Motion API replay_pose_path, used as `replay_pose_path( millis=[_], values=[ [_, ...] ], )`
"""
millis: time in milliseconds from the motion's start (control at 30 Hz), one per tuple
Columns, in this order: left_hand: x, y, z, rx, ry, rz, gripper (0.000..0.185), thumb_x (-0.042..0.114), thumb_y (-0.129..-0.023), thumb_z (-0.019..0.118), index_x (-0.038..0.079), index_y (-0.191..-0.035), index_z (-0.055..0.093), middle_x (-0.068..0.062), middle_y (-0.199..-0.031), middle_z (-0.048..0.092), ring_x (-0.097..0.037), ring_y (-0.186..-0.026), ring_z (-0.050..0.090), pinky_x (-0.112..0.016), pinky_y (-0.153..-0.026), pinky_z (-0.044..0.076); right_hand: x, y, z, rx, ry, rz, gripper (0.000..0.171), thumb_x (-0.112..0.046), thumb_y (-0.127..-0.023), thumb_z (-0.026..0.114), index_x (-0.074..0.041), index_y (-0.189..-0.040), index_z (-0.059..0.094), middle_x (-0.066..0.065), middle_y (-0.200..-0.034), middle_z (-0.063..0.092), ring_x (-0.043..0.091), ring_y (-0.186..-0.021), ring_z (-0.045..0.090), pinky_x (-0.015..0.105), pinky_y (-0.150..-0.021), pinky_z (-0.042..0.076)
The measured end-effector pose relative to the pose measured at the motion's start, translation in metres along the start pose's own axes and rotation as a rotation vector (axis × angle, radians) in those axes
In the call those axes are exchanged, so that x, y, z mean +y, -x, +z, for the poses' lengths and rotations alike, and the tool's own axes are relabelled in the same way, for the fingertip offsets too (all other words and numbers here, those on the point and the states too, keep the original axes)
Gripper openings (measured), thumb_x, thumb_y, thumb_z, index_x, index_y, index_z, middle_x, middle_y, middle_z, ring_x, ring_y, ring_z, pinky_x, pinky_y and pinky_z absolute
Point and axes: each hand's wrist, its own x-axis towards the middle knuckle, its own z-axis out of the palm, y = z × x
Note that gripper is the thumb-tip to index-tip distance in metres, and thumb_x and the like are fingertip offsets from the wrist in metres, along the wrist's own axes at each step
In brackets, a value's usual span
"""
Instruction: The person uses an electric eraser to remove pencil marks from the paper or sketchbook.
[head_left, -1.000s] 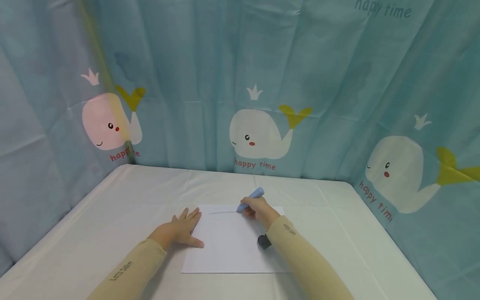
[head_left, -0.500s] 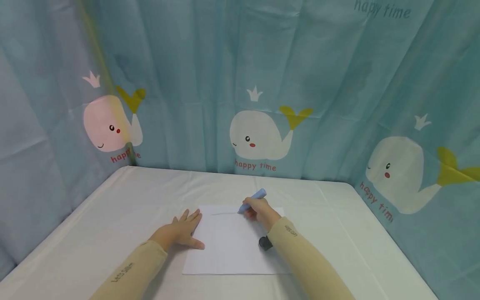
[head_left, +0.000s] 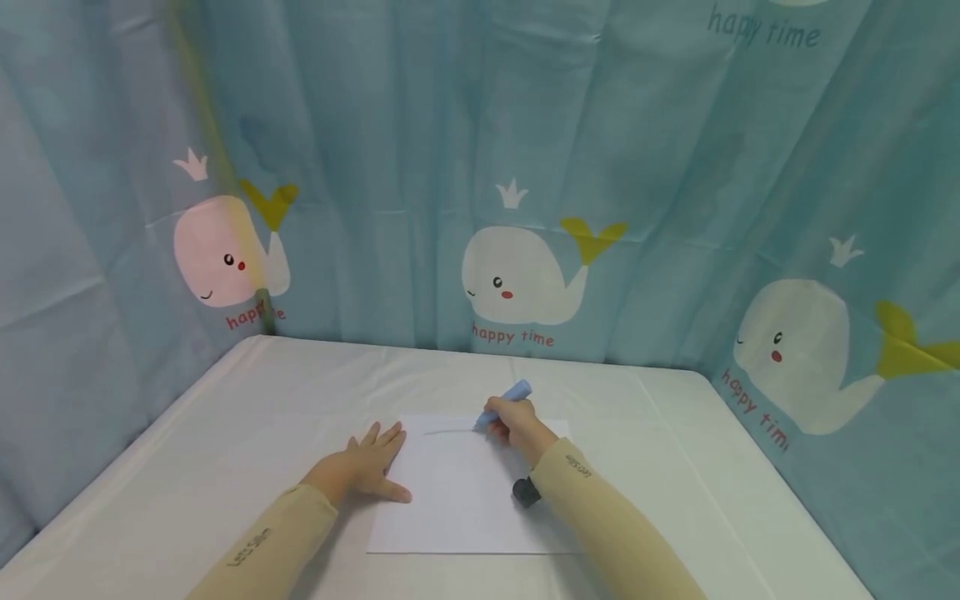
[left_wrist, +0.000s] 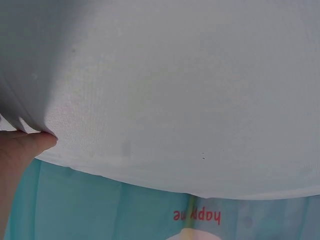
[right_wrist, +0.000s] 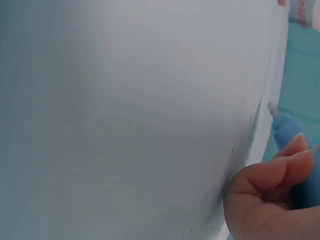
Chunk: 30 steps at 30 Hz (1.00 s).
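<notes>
A white sheet of paper (head_left: 457, 500) lies on the white table (head_left: 225, 417). My right hand (head_left: 512, 425) grips a light blue marker (head_left: 504, 402), its tip on the paper's far edge at the end of a faint line (head_left: 447, 432). The right wrist view shows the marker (right_wrist: 292, 145) held by curled fingers (right_wrist: 270, 185). My left hand (head_left: 369, 461) rests flat with straight fingers on the paper's left edge. In the left wrist view only one fingertip (left_wrist: 25, 145) of it shows against the table cover.
A black wrist-worn device (head_left: 526, 492) sits under my right forearm. A teal curtain with white whales (head_left: 517, 275) encloses the table on the left, back and right. The table edges run along the curtain.
The marker tip has stayed near the right end of the faint line. The head camera has tilted slightly. My left hand has stayed in place.
</notes>
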Motion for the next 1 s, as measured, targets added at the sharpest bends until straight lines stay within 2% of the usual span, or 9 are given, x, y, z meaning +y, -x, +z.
replay_pose_path(
  millis=[233,533,1000],
  values=[
    [0.0018,-0.0003,0.0000,-0.002,-0.011,0.000,0.110,0.059,-0.073,0.076,-0.005,-0.149,0.028,-0.024,-0.157,0.017,-0.053,-0.141,0.007,-0.074,-0.104,0.012,-0.0001,-0.0006,0.0027,0.018,0.018,0.004,0.027,-0.012,-0.083,0.068,0.004,-0.100,0.055,0.004,-0.060,0.055,0.009,-0.049,0.048,0.019,-0.048,0.040],
    [0.0034,0.0018,-0.0019,-0.004,0.006,-0.008,0.110,0.057,-0.074,0.077,-0.005,-0.149,0.027,-0.024,-0.158,0.017,-0.053,-0.141,0.006,-0.073,-0.105,0.011,-0.0041,0.0009,0.0031,-0.015,0.034,0.023,0.033,-0.012,-0.084,0.069,0.005,-0.106,0.053,0.005,-0.066,0.055,0.010,-0.053,0.049,0.020,-0.051,0.042],
    [0.0037,0.0014,-0.0034,-0.002,-0.003,0.000,0.109,0.057,-0.074,0.076,-0.006,-0.148,0.028,-0.025,-0.157,0.018,-0.054,-0.141,0.007,-0.073,-0.104,0.012,-0.0057,0.0042,-0.0002,-0.036,0.042,0.022,0.030,-0.012,-0.084,0.068,0.004,-0.105,0.053,0.004,-0.064,0.055,0.010,-0.053,0.048,0.020,-0.051,0.040]
  ],
)
